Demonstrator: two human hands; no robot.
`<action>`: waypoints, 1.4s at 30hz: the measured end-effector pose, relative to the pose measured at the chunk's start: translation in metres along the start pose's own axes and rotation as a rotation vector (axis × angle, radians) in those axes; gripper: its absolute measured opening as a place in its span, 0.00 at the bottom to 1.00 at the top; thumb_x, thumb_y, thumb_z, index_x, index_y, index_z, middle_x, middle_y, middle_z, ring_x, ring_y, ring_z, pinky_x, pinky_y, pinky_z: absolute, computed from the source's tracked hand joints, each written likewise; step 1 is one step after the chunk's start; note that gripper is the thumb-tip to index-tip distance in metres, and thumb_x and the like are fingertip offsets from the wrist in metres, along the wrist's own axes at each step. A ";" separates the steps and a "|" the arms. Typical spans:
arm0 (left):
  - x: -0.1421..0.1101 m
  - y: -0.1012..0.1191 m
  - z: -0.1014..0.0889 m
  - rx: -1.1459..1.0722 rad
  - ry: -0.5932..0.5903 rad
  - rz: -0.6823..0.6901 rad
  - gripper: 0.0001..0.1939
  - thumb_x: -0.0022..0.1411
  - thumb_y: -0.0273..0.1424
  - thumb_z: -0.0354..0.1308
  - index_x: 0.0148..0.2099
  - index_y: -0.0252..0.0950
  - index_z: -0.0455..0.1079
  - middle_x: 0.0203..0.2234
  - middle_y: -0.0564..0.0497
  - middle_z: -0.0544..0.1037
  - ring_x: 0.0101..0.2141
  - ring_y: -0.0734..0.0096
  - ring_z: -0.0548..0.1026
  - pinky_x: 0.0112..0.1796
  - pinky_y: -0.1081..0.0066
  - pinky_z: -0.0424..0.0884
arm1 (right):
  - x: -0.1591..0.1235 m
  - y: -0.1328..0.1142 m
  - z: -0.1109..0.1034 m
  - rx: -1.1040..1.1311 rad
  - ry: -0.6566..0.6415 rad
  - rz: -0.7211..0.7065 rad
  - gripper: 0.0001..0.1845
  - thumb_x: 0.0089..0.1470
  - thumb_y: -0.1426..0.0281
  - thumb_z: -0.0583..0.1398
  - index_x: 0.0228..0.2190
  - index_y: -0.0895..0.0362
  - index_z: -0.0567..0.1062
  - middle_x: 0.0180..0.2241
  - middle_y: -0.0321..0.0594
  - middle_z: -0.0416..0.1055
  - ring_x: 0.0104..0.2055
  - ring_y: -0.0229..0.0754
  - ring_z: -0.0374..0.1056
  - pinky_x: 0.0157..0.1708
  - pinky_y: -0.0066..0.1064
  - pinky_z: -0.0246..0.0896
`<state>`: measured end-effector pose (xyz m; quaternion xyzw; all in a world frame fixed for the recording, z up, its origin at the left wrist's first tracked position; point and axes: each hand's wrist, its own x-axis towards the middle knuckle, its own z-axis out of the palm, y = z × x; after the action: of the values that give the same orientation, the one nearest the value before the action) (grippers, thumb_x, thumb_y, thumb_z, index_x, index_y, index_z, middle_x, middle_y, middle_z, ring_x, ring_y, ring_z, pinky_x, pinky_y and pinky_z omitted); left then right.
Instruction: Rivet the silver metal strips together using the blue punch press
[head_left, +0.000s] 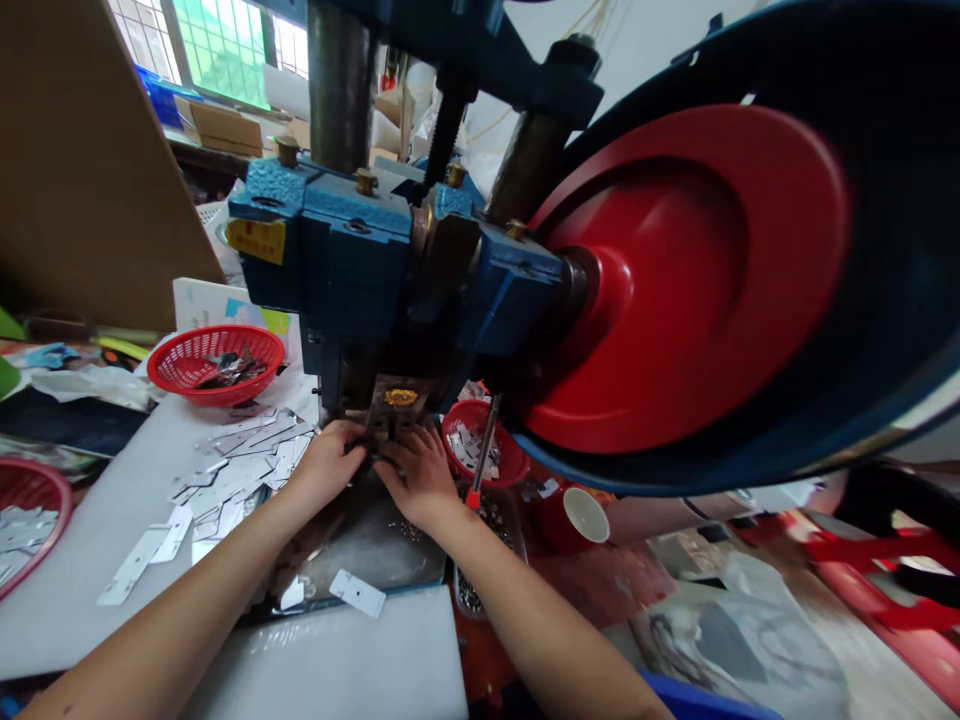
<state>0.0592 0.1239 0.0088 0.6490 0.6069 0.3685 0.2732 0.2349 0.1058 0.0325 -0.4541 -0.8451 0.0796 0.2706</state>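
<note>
Left hand (334, 464) and right hand (420, 476), fingers partly bent, rest close together at the foot of a blue press (349, 255); whether either grips anything cannot be told. Pale flat plates (241, 478) lie scattered beside the left forearm (217, 588); a red basket (515, 464) of pale pieces (471, 449) stands beside the right hand.

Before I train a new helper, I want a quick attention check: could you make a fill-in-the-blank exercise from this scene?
1. The blue machine has a large round wheel whose colour is ____.
2. The pile of loose flat plates lies toward the person's ____ side.
3. The person's ____ hand is the one nearer the red basket closest to the wheel.
4. The sticker on the machine's front is coloured ____.

Missing words: red; left; right; yellow.
</note>
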 end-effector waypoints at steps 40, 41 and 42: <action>-0.114 -0.036 -0.073 0.406 0.007 -0.024 0.18 0.60 0.45 0.49 0.42 0.42 0.75 0.44 0.45 0.74 0.47 0.53 0.71 0.49 0.55 0.65 | 0.013 0.013 0.018 0.299 0.012 0.465 0.12 0.53 0.64 0.59 0.38 0.56 0.76 0.37 0.44 0.75 0.41 0.47 0.71 0.42 0.36 0.62; -0.114 -0.037 -0.074 0.404 -0.016 -0.013 0.17 0.59 0.44 0.49 0.42 0.43 0.75 0.45 0.45 0.74 0.47 0.53 0.70 0.49 0.54 0.65 | 0.014 0.015 0.019 0.336 0.032 0.493 0.11 0.53 0.64 0.58 0.34 0.57 0.76 0.34 0.42 0.75 0.38 0.46 0.71 0.39 0.35 0.62; -0.113 -0.037 -0.074 0.401 -0.039 0.004 0.17 0.59 0.43 0.50 0.42 0.43 0.75 0.45 0.46 0.74 0.47 0.53 0.70 0.49 0.54 0.65 | 0.013 0.019 0.020 0.394 0.071 0.526 0.10 0.52 0.64 0.58 0.31 0.57 0.76 0.30 0.40 0.75 0.34 0.44 0.71 0.36 0.33 0.62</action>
<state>-0.0214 0.0092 0.0053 0.6987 0.6613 0.2284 0.1496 0.2323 0.1291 0.0137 -0.5981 -0.6575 0.2926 0.3526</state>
